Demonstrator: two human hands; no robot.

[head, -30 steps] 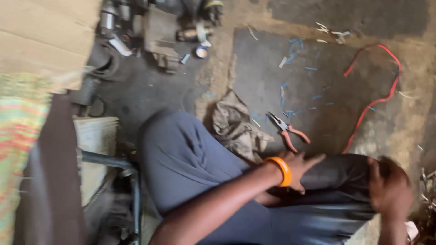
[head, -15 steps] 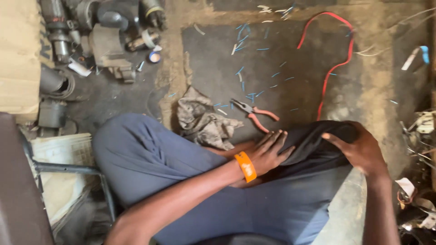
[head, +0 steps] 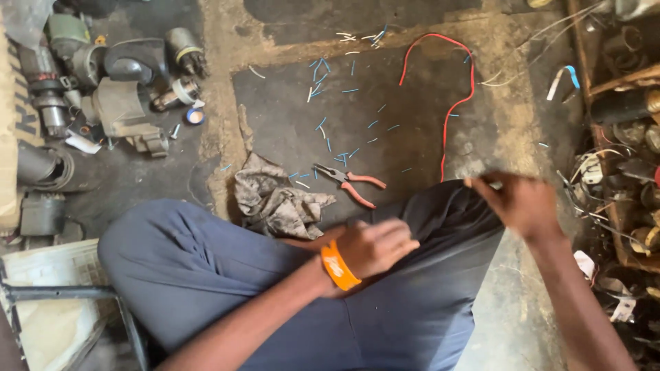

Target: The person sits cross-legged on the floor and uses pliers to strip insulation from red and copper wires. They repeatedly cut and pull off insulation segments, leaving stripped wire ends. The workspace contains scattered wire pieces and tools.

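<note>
Dark cloth (head: 440, 227) lies draped over the person's lap, centre near. Left hand (head: 375, 247), orange wristband (head: 338, 266) on the wrist, rests flat on the cloth, fingers loosely curled, gripping nothing that shows. Right hand (head: 519, 204) is at the cloth's right edge, fingers pinched at its hem; blurred, so whether it clamps the cloth cannot be told. Hands are apart, cloth between them. Blue-grey trousers (head: 179, 268) fill the near left, knee bent.

Just beyond the left hand on the floor (head: 289, 34): pliers (head: 350, 183) with orange-red handles, jaws pointing left. Left of the pliers, touching the knee, a crumpled grey rag (head: 275, 199). Short blue wire offcuts (head: 330, 130) are scattered across the dark floor patch, farther out. A red wire (head: 454, 103) loops from far centre down toward the right hand.

Far left: a heap of grey metal motor parts (head: 117, 96), a small roll of tape (head: 195, 116) just right of them. At the left edge, a tan cardboard box (head: 12, 137) with dark printed lettering, only a strip in view. Near left, a pale woven sack (head: 48, 302) under a metal frame bar (head: 62, 292). Right edge: a wooden rack (head: 619, 82) crowded with wires and rusty parts, a white-and-blue wire scrap (head: 560, 77) just left of it.
</note>
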